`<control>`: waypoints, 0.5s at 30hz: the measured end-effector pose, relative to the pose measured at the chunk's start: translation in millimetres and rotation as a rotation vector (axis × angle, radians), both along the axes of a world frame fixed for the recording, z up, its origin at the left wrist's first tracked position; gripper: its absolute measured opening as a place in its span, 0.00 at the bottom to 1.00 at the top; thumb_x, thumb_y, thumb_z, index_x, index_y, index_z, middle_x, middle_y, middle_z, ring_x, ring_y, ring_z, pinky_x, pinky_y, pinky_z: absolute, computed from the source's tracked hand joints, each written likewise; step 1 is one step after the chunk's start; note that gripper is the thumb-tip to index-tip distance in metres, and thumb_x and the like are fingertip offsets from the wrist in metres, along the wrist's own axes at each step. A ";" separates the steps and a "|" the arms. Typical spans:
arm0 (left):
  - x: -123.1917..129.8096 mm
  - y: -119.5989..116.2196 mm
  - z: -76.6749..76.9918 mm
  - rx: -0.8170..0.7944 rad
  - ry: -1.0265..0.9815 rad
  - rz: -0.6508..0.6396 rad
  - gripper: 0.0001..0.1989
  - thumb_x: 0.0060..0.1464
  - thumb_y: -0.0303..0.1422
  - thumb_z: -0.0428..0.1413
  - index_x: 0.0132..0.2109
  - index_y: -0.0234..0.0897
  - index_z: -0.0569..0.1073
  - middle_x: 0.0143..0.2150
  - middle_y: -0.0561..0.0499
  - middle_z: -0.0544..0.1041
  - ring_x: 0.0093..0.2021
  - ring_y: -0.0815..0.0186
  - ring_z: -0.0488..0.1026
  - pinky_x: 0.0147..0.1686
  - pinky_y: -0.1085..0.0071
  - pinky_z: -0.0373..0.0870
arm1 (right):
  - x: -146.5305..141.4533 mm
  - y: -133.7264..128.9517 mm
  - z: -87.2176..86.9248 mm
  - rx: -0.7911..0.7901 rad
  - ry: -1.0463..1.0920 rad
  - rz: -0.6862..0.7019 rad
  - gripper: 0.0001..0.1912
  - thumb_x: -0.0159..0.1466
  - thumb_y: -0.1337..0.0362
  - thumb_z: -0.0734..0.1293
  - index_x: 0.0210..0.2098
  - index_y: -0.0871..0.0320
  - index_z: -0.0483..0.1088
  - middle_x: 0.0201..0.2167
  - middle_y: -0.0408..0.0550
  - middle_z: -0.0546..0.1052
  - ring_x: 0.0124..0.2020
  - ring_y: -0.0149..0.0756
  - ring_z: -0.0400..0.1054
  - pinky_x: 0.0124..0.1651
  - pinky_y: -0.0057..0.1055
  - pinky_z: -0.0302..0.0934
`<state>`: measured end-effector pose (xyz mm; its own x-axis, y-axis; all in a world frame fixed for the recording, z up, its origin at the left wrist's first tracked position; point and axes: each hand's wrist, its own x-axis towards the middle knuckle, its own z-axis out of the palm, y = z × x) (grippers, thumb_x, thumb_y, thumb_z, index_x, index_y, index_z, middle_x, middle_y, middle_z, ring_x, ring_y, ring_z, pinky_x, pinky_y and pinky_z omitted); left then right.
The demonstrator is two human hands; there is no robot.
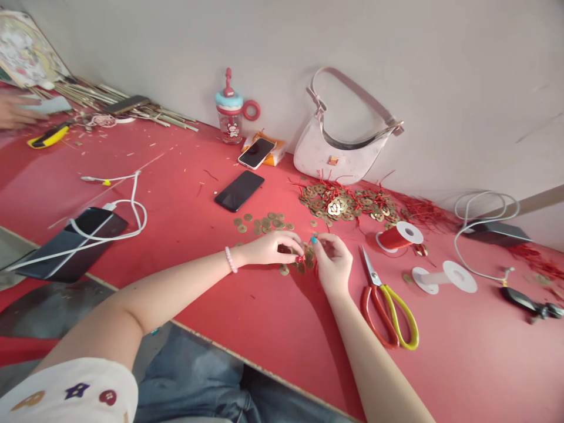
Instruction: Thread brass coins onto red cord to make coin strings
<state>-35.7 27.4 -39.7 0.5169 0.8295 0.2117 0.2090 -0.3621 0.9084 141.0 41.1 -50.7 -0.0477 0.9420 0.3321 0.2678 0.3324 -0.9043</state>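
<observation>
Both of my hands meet at the middle of the red table point(273, 329). My left hand point(268, 248), with a pink bead bracelet at the wrist, pinches a bit of red cord with brass coins point(304, 258). My right hand point(332, 261) pinches the same small bundle from the other side. Loose brass coins point(264, 223) lie just beyond my left hand. A larger heap of coins tied with red cord point(343, 205) sits farther back.
Red and yellow scissors point(388, 305), a spool of red cord point(399, 236) and an empty white spool point(445, 277) lie to the right. Two phones point(240, 190) point(256, 153), a cup point(230, 114), a white handbag point(343, 147), a tablet with cable point(74, 241). Another person's hand point(15, 111) far left.
</observation>
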 end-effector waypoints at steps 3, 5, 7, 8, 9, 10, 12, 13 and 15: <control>0.2 0.4 2.1 -0.103 -0.147 0.045 0.06 0.51 0.30 0.55 0.36 0.34 0.75 0.50 0.45 0.68 0.39 0.69 0.71 0.35 0.73 0.68 | 0.8 1.7 -1.0 0.005 -0.022 -0.034 0.03 0.56 0.65 0.64 0.30 0.57 0.67 0.23 0.41 0.71 0.25 0.29 0.65 0.29 0.27 0.61; 0.6 1.2 3.2 -0.187 -0.261 0.098 0.05 0.51 0.29 0.55 0.35 0.34 0.75 0.51 0.44 0.68 0.37 0.70 0.71 0.33 0.74 0.68 | 0.9 1.8 -2.0 0.073 -0.109 0.010 0.02 0.57 0.67 0.63 0.30 0.57 0.67 0.25 0.42 0.71 0.26 0.30 0.65 0.30 0.27 0.61; 0.9 2.4 2.8 -0.248 -0.354 0.169 0.06 0.50 0.29 0.55 0.36 0.33 0.75 0.49 0.44 0.71 0.38 0.69 0.71 0.32 0.74 0.68 | -0.2 0.6 -3.0 0.183 -0.208 0.107 0.02 0.57 0.68 0.63 0.31 0.57 0.67 0.27 0.44 0.72 0.30 0.31 0.66 0.34 0.29 0.62; 1.1 3.2 1.9 -0.266 -0.376 0.214 0.07 0.50 0.30 0.55 0.37 0.33 0.75 0.47 0.44 0.72 0.38 0.68 0.71 0.32 0.74 0.68 | -1.2 -0.5 -3.2 0.244 -0.250 0.161 0.03 0.57 0.69 0.62 0.31 0.56 0.67 0.29 0.44 0.72 0.31 0.32 0.66 0.36 0.30 0.62; 1.3 4.0 0.5 -0.273 -0.379 0.259 0.08 0.50 0.30 0.54 0.38 0.33 0.75 0.45 0.45 0.74 0.39 0.67 0.71 0.32 0.74 0.68 | -2.4 -1.7 -3.2 0.302 -0.284 0.212 0.04 0.58 0.70 0.62 0.31 0.56 0.67 0.30 0.45 0.72 0.33 0.32 0.66 0.37 0.31 0.62; 1.5 4.9 -1.3 -0.271 -0.363 0.303 0.09 0.50 0.30 0.54 0.39 0.33 0.75 0.42 0.45 0.75 0.40 0.66 0.71 0.33 0.73 0.69 | -3.8 -3.1 -3.0 0.350 -0.309 0.256 0.05 0.58 0.70 0.62 0.32 0.56 0.68 0.31 0.46 0.73 0.34 0.33 0.67 0.39 0.31 0.62; 2.2 6.5 -5.0 -0.236 -0.297 0.365 0.10 0.50 0.30 0.55 0.40 0.34 0.75 0.40 0.46 0.76 0.39 0.66 0.72 0.35 0.72 0.69 | -6.4 -5.9 -1.5 0.404 -0.341 0.323 0.06 0.58 0.71 0.62 0.33 0.55 0.68 0.32 0.46 0.73 0.34 0.33 0.66 0.39 0.32 0.63; 2.6 7.3 -6.6 -0.202 -0.266 0.383 0.09 0.50 0.29 0.55 0.39 0.33 0.75 0.40 0.46 0.76 0.39 0.66 0.72 0.36 0.71 0.70 | -7.4 -7.2 -0.5 0.407 -0.353 0.349 0.06 0.58 0.71 0.62 0.33 0.55 0.69 0.31 0.46 0.73 0.33 0.33 0.66 0.37 0.32 0.63; 3.2 8.6 -8.7 -0.125 -0.223 0.411 0.08 0.50 0.29 0.55 0.38 0.33 0.75 0.40 0.46 0.76 0.40 0.66 0.72 0.39 0.70 0.70 | -8.7 -9.6 1.6 0.395 -0.357 0.369 0.05 0.58 0.70 0.63 0.33 0.55 0.69 0.29 0.46 0.72 0.31 0.32 0.66 0.35 0.31 0.63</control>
<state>-32.5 36.0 -48.4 0.0941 0.9816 0.1660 0.1067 -0.1757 0.9786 132.3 31.4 -49.0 -0.5163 0.6527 0.5544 0.3341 0.7496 -0.5714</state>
